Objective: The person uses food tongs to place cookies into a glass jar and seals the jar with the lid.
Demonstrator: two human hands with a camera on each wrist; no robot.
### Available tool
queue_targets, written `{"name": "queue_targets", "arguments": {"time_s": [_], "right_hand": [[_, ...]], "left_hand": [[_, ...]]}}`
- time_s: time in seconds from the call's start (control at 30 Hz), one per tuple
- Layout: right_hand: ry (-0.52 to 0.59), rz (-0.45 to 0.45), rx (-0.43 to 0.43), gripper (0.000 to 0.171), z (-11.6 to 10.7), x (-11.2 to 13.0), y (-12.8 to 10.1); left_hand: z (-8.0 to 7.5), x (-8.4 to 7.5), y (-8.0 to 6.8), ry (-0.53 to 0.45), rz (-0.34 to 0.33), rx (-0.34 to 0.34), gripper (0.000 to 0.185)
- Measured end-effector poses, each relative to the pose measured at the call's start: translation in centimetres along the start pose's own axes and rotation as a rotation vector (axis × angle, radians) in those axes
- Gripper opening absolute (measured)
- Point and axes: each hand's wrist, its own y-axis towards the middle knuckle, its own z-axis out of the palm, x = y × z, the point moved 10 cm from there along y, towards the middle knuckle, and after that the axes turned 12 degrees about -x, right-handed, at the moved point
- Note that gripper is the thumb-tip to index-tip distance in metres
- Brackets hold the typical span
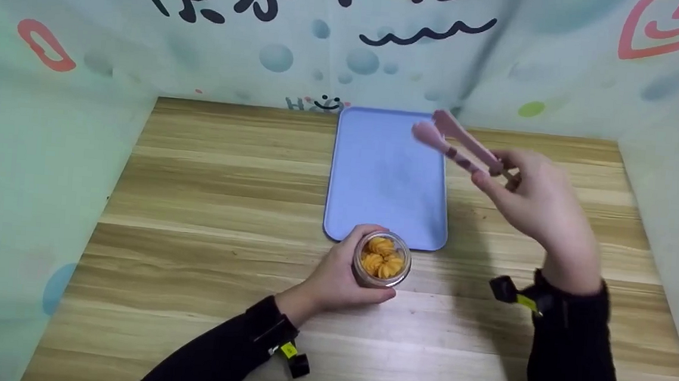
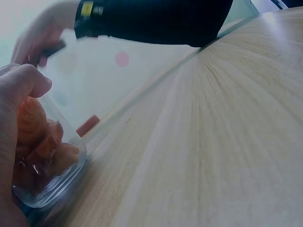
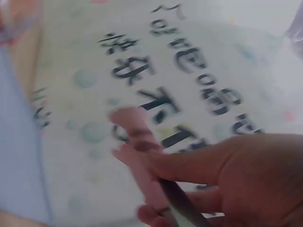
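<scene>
My left hand (image 1: 342,274) holds a clear glass jar (image 1: 404,267) around its side, just in front of the tray. Several orange swirled cookies (image 1: 384,258) lie inside it; in the left wrist view these cookies (image 2: 42,142) show through the clear wall. Pink tongs (image 1: 459,140) are gripped by my right hand (image 1: 545,199), raised above the tray's right edge. Their two tips stand apart with nothing between them. In the right wrist view the thumb presses on the tongs (image 3: 142,156), and the picture is blurred.
A blue rectangular tray (image 1: 389,170) lies on the wooden table (image 1: 225,206) near the back wall. Printed cloth walls (image 1: 217,56) close off the back and both sides. A dark camera band is strapped on each wrist.
</scene>
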Motion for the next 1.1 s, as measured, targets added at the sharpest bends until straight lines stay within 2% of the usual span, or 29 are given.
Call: {"name": "queue_targets", "arguments": {"time_s": [0.1,0.27,0.4,0.63,0.83,0.97,1.1], "right_hand": [[-0.004,0.084,-0.032,0.048,2.0,-2.6,1.4],[0.026,0.154,0.015,0.050,6.3,-4.6,2.3],[0.030,0.125,0.044,0.048,9.4,-4.0,2.3],[-0.051,0.051,0.029,0.045,12.9,-2.6,1.7],[-0.092,0.007,0.048,0.047,14.8,-2.1,0.9],[-0.061,0.009,0.046,0.051,14.9,-2.1,1.0],[-0.011,0.021,0.082,0.058,14.5,-2.5,1.3]], "left_hand": [[0.0,0.0,0.0,-0.005,-0.001,-0.001,0.087],[0.0,0.0,-0.1,-0.006,-0.004,-0.008,0.087],[0.0,-0.1,0.0,-0.007,-0.002,-0.008,0.087],[-0.1,-0.1,0.1,0.000,-0.001,-0.003,0.087],[-0.1,-0.3,0.1,-0.003,0.003,-0.003,0.087],[0.0,-0.2,0.1,-0.005,-0.001,0.001,0.087],[0.1,-0.1,0.1,-0.004,-0.003,0.006,0.088]]}}
